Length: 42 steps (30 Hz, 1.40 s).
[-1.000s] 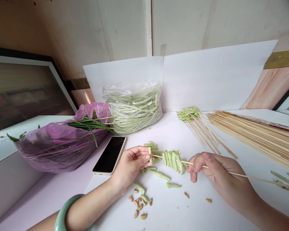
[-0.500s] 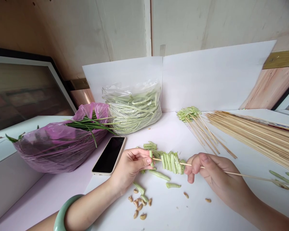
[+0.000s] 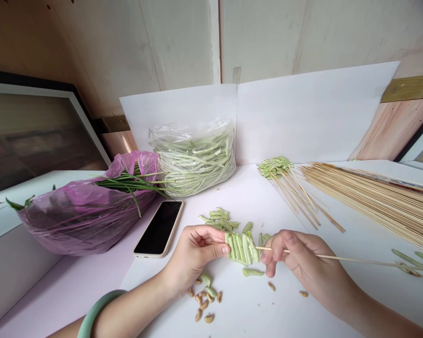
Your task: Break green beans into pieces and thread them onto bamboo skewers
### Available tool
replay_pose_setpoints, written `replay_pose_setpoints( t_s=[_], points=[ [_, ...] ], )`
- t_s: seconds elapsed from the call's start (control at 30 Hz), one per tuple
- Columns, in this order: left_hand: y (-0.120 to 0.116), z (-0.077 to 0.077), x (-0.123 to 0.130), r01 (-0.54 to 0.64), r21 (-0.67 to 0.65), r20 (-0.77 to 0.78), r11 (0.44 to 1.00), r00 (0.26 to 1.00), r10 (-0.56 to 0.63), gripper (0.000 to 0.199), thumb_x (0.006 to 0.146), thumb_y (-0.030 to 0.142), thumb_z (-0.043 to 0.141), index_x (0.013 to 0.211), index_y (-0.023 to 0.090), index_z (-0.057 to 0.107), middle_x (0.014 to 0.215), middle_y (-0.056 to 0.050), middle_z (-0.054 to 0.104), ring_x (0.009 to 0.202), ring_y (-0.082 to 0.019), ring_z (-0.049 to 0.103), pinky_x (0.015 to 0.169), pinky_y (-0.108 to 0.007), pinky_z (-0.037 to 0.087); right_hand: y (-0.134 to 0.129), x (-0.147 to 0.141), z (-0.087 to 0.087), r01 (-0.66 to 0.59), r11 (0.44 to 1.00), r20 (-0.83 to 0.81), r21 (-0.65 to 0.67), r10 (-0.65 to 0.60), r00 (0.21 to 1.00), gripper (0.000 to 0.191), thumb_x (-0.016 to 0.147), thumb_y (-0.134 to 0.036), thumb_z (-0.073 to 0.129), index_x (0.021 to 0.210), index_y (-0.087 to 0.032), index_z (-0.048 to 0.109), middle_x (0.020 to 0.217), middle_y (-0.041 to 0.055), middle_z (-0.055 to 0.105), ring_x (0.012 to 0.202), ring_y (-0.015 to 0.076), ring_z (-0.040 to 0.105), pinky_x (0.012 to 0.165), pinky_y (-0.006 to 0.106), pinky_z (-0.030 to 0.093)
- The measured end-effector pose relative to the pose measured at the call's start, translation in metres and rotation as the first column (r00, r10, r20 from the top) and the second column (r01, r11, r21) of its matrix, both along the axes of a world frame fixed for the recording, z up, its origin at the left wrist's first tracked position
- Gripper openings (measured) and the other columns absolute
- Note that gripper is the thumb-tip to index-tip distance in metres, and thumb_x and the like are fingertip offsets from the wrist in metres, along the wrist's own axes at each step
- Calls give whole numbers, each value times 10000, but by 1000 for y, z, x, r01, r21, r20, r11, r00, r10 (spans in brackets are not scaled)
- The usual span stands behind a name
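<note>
My left hand [image 3: 197,251] pinches the end of a row of pale green bean pieces [image 3: 240,248] threaded on a thin bamboo skewer [image 3: 341,258]. My right hand [image 3: 303,258] is shut on that skewer just right of the row. The skewer's tip is hidden behind the pieces and my left fingers. A small heap of loose bean pieces [image 3: 219,218] lies just above the row, and a single piece [image 3: 253,272] rests below it. Tan seeds [image 3: 202,300] are scattered beneath my left hand. A pale green bangle [image 3: 98,312] circles my left wrist.
A black phone [image 3: 158,229] lies left of my hands, by a purple plastic bag [image 3: 81,220] with long green leaves. Behind stand a clear bag of long beans [image 3: 193,162], a bundle of filled skewers [image 3: 275,167] and a large pile of bamboo skewers [image 3: 377,202].
Both hands have moved down in the view and closer together. The bean pieces now sit packed against my left fingertips, and the skewer tip no longer shows past them.
</note>
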<state>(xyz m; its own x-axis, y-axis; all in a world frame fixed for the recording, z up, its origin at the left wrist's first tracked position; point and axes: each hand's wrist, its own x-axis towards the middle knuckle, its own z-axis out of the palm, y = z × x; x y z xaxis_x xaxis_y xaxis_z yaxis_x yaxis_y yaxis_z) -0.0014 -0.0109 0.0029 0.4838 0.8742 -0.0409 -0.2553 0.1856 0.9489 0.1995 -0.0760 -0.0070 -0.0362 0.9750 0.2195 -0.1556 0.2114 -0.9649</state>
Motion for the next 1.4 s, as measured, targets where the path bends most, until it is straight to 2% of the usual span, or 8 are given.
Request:
replay_pose_setpoints(
  t_s=[0.23,0.4,0.63,0.8,0.93,1.07,1.4],
  points=[
    [-2,0,0,21,-19,18,1000,1000,-21,182,585,174,843,715,135,722,684,-26,714,638,-115,632,662,-211,498,2,-1,5,9,999,-40,-39,-10,999,433,838,-533,559,581,-192,631,559,22,638,533,170,635,725,373,554],
    [-3,0,1,58,-27,26,998,998,-58,268,578,159,844,806,144,704,778,-40,725,730,-142,652,744,-246,497,3,-4,2,-29,997,-126,-76,19,992,406,828,-505,587,592,-179,638,607,34,651,523,175,643,650,360,550],
    [-5,2,2,81,-39,21,996,997,-80,207,609,194,830,707,133,658,714,-33,717,673,-127,638,714,-241,483,3,-5,-2,-55,994,-167,-97,39,985,410,824,-505,595,591,-170,633,612,34,639,530,179,643,642,373,543],
    [-7,3,2,56,-17,-13,998,998,-56,221,610,216,829,653,133,629,670,-31,708,619,-117,618,652,-222,463,4,-4,-5,-48,994,-156,-97,32,987,413,850,-500,561,602,-177,633,609,24,626,543,184,647,663,392,542],
    [-7,4,1,63,-16,-5,998,998,-63,226,623,202,819,622,140,601,616,-16,694,574,-102,595,611,-204,446,4,-5,-2,-51,994,-151,-97,36,988,414,837,-508,574,600,-174,632,610,30,634,531,187,647,655,400,541],
    [-6,4,0,87,-18,13,996,996,-87,217,654,188,796,622,143,585,593,-14,692,569,-99,596,628,-204,450,3,-4,1,-59,993,-133,-103,45,990,415,835,-512,575,602,-174,635,625,37,650,526,183,647,633,383,537],
    [-6,6,-1,104,-46,17,993,994,-104,158,680,148,754,632,136,604,601,-16,682,577,-106,600,637,-214,457,5,-4,-10,-61,997,-147,-53,53,988,419,894,-477,504,638,-185,661,628,26,656,526,172,659,604,336,536]
  ],
)
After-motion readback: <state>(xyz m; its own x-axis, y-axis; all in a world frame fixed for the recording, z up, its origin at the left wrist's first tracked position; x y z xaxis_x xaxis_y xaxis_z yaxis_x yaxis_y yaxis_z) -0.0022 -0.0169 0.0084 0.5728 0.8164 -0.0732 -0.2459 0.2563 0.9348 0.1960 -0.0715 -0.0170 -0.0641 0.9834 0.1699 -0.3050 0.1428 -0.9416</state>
